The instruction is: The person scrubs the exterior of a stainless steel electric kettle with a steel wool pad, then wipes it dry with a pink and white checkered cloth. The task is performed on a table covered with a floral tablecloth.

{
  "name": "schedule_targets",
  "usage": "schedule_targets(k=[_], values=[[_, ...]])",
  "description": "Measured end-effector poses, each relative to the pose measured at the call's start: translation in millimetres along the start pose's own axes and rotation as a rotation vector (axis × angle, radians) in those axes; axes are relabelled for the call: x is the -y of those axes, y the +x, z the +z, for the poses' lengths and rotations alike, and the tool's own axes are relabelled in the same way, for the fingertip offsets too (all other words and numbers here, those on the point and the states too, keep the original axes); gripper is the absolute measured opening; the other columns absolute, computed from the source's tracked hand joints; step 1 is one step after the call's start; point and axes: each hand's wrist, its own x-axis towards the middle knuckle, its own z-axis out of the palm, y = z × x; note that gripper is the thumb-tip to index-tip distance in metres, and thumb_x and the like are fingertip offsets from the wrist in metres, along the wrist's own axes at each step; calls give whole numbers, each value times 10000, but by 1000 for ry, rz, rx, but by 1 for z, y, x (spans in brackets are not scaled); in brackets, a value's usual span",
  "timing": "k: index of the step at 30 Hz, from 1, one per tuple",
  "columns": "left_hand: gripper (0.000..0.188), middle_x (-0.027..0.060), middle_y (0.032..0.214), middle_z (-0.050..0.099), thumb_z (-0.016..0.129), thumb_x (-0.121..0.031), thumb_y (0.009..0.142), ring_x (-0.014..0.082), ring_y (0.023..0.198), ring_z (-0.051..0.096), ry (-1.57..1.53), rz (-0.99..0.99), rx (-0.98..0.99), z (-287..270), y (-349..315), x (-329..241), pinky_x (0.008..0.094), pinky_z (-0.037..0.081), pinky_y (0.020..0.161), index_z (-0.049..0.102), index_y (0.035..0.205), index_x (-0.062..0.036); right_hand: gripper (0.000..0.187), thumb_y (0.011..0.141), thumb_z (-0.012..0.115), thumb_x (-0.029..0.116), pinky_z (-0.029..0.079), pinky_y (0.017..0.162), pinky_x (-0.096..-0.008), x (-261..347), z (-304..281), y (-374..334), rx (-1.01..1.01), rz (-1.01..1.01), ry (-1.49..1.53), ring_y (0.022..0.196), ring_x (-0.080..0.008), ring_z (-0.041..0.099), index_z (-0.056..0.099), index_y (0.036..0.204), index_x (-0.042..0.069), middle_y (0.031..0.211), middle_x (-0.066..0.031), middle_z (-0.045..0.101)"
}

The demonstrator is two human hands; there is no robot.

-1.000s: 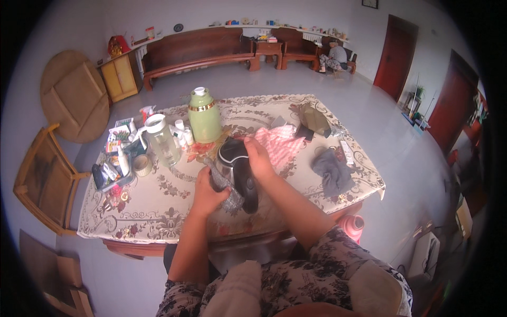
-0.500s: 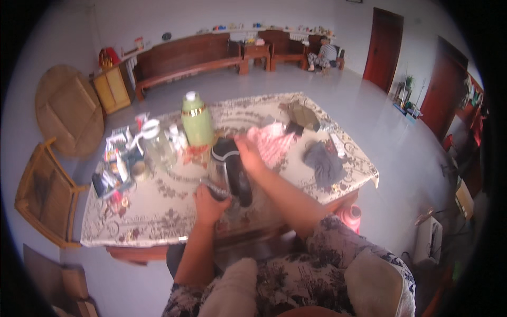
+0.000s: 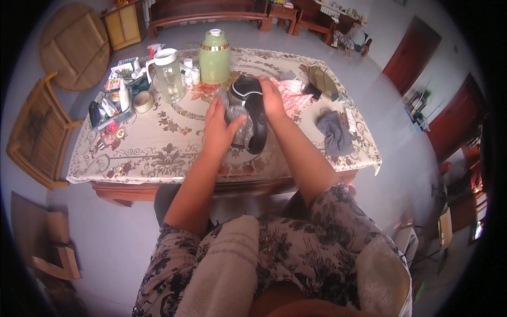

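Observation:
An electric kettle (image 3: 257, 129) with a black lid and handle and a shiny body stands at the table's near middle, its handle toward me. My left hand (image 3: 219, 124) presses a grey striped cloth (image 3: 236, 112) against the kettle's left side, thumb spread over the cloth. On the other side, my right hand (image 3: 272, 100) grips the kettle near its lid; some of its fingers are hidden behind it. Just beyond stands a green thermos flask (image 3: 215, 61), and a pink checked cloth (image 3: 293, 94) lies right of the kettle.
A glass jug (image 3: 170, 82) with a white lid, a tape roll (image 3: 143, 102) and a tray of small items (image 3: 113, 113) fill the table's left. To the right lie a dark grey cloth (image 3: 335, 133) and an olive pouch (image 3: 322, 83). A person (image 3: 351, 38) sits far back.
My view has tilted down. The left hand has come up onto the kettle's side, laying the grey cloth against it. My right hand still holds the kettle near the lid.

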Motion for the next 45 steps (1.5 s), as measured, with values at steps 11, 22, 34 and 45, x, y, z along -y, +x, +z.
schedule_targets(k=[11, 22, 34, 45], values=[[394, 52, 888, 648, 433, -407, 1012, 122, 676, 567, -721, -905, 170, 18, 36, 3, 263, 466, 615, 589, 1115, -61, 400, 964, 437, 319, 452, 843, -299, 0, -4, -5, -9, 27, 43, 893, -194, 591, 657, 1066, 1, 958, -102, 661], [645, 268, 1382, 414, 486, -380, 958, 395, 1307, 383, -161, -159, 163, 20, 2, -1, 421, 266, 1095, 322, 1411, 48, 383, 956, 454, 310, 451, 864, -301, -3, -1, -4, -15, 64, 64, 930, -207, 598, 653, 1086, 11, 975, -115, 661], [471, 269, 1266, 531, 438, -239, 914, 412, 1207, 487, -361, -185, 242, 12, 51, 11, 432, 359, 1031, 465, 1292, 40, 381, 962, 473, 323, 440, 871, -289, 7, 4, -11, -2, 71, 54, 940, -185, 583, 646, 1115, 20, 998, -105, 655], [506, 26, 844, 636, 327, -450, 985, 95, 654, 560, -737, -1033, 512, 22, 93, 15, 252, 380, 441, 646, 1100, -75, 368, 982, 462, 308, 444, 895, -286, 1, 1, -8, 10, -16, 38, 965, -187, 596, 643, 1101, 11, 1004, -98, 667]])
